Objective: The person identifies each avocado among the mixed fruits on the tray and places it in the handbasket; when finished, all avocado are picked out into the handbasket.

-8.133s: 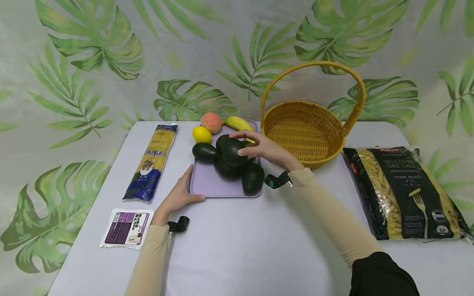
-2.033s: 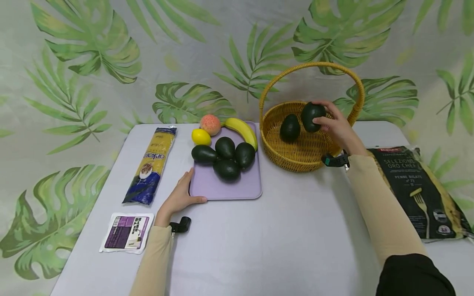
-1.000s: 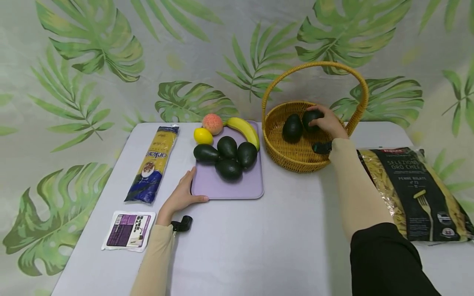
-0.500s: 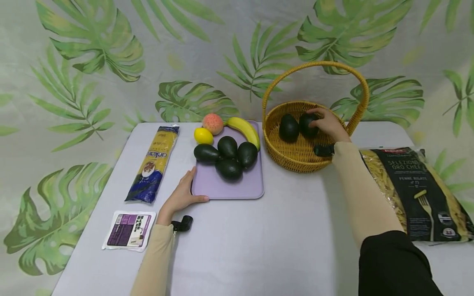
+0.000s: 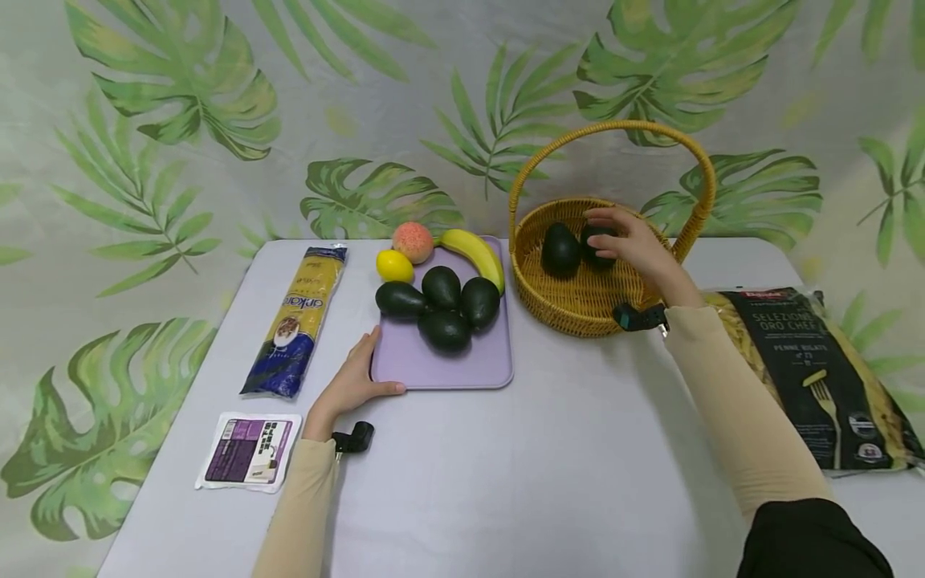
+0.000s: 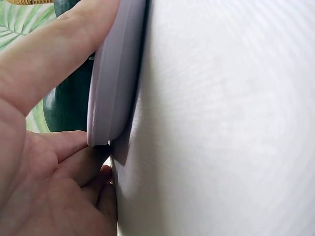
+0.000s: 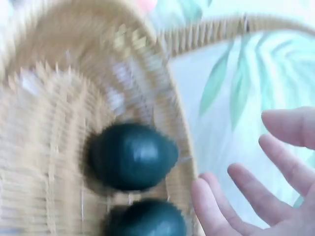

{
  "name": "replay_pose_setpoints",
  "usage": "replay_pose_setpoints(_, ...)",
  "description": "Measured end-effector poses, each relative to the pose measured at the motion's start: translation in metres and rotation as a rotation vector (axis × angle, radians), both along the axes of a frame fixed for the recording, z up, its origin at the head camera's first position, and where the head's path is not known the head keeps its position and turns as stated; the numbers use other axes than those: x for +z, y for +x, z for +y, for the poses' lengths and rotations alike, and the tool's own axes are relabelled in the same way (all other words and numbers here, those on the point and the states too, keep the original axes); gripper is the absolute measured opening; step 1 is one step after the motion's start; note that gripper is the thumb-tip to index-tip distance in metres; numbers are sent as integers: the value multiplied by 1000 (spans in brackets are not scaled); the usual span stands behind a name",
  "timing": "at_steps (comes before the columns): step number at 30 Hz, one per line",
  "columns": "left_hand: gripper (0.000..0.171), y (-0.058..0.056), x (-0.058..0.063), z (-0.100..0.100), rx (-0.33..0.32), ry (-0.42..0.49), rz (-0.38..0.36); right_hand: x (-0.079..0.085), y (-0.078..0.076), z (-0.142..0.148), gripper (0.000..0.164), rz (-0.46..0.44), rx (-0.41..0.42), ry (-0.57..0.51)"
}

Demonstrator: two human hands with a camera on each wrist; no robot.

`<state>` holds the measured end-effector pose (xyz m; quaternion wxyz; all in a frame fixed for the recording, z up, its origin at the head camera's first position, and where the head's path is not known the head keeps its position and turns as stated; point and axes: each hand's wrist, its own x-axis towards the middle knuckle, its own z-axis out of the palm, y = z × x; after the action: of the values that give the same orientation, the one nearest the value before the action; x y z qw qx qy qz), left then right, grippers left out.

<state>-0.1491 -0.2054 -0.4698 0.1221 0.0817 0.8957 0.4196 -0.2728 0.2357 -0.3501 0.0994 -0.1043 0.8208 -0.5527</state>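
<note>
My left hand point(image 5: 350, 385) spans the near left corner of a lilac tray point(image 5: 441, 373), thumb straight along the front edge and fingers against the left side. The left wrist view shows the thumb point(image 6: 59, 46) touching the tray's rim. Several dark green avocados point(image 5: 444, 331) lie together on the tray. My right hand point(image 5: 639, 249) is over a wicker basket point(image 5: 571, 321), fingers spread and holding nothing. Two avocados rest inside; one point(image 5: 561, 251) is in full view, the other point(image 5: 594, 262) partly behind my fingers. In the right wrist view, the hand point(image 7: 261, 196) is apart from both avocados point(image 7: 133, 156).
A banana point(image 5: 477, 255) lies at the tray's back, with a peach point(image 5: 413, 242) and lemon point(image 5: 394, 266) at its back left. Left are a pasta packet point(image 5: 295, 321) and a flat white-purple pack point(image 5: 249, 452). A penne bag point(image 5: 824, 385) lies right. The basket's tall handle point(image 5: 614, 126) arches upward.
Over these frames two avocados went from the tray into the basket. My right hand has just let go of the second and lifted off it. My left hand has stayed at the tray corner.
</note>
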Motion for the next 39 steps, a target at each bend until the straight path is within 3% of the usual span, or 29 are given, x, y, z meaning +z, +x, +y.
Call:
replay_pose_setpoints(7, 114, -1, -1, 0, 3, -10, -2, -2, 25, -29, 52, -31, 229, -175)
replay_pose_setpoints(15, 114, 0, -1, 0, 3, -3, 0, -13, 50, -74, 51, -8, 473, -140)
replay_pose_setpoints(21, 113, 0, 1, 1, 4, -1, -2, -28, 55, -103, 49, -10, 572, -149)
replay_pose_setpoints(29, 113, 1, 1, 1, 7, -6, -6, -38, 53, -134, 50, 32, 660, -11)
replay_pose_setpoints(39, 113, 0, 1, 1, 8, -3, -9, -32, 40, -164, 49, 178, 733, 206)
